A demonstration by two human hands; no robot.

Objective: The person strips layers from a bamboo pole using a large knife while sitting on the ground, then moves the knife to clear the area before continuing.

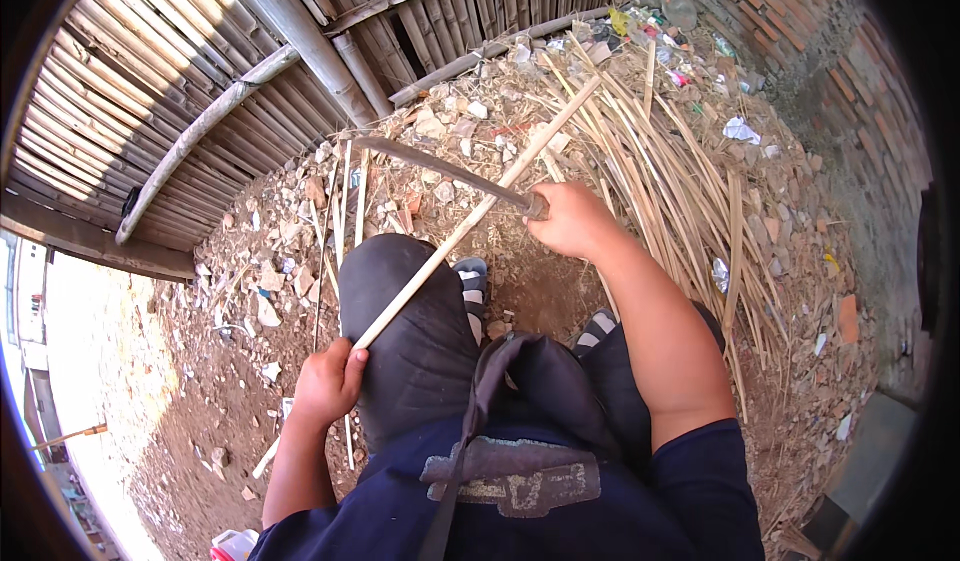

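My left hand (pixel 328 383) is closed around a long pale bamboo strip (pixel 430 266). The strip slants up and away to the right, passing over my left knee, and its tail end shows beyond my left forearm. In my right hand (pixel 575 223), the fingers wrap the short handle of a machete (pixel 430 164). Its dark, worn blade points left and crosses the strip near my right hand. Whether blade and strip touch there, I cannot tell.
A heap of split bamboo strips (pixel 665 181) lies on the ground to the right, and a few thin strips (pixel 341 196) lie left of my knee. Rubble and litter cover the soil. A bamboo slat wall (pixel 150 101) stands far left, a brick wall (pixel 850 91) at right.
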